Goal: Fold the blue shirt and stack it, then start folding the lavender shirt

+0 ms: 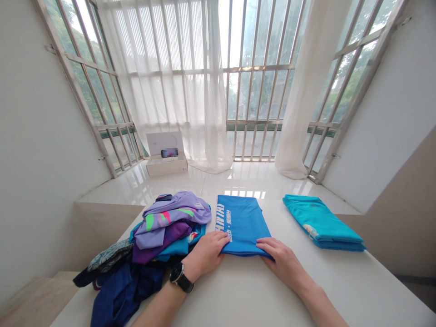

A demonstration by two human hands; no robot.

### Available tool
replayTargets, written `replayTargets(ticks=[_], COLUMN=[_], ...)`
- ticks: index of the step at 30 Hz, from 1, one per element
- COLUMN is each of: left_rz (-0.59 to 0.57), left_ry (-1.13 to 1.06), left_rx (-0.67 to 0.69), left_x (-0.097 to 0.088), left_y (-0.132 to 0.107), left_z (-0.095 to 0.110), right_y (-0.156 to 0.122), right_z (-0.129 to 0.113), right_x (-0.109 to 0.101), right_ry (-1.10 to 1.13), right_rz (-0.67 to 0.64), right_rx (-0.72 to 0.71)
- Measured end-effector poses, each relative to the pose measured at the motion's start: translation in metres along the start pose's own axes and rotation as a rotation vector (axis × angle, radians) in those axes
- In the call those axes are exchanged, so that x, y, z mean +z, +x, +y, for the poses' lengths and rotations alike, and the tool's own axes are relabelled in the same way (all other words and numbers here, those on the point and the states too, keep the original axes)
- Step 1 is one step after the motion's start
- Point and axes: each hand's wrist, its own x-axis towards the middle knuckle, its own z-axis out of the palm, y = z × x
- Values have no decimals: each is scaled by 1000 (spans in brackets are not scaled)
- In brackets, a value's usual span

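Left hand (pixel 206 254), right hand (pixel 281 259), pressing folded blue shirt (pixel 243 222)

I am in a home, in a bright room with a bay window. Sheer curtains (pixel 170 81) hang over barred windows (pixel 252 77), and trees show outside. The white sill (pixel 218 179) is glossy tile. Clothes (pixel 163 227) lie heaped and folded on the white surface (pixel 259 290) before me, like household laundry.

Bare forearms, no sleeves; black round-faced wristwatch (pixel 180 275) on the left wrist.
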Motion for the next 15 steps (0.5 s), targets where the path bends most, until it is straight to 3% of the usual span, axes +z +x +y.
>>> replayTargets(ticks=[15], left_rz=[-5], left_ry=[5], left_rx=[-6], left_x=[-2], left_y=[0], left_z=[2], right_y=[1], right_z=[-2], right_x=[-2], right_ry=[0], right_rz=[10], right_rx=[-6])
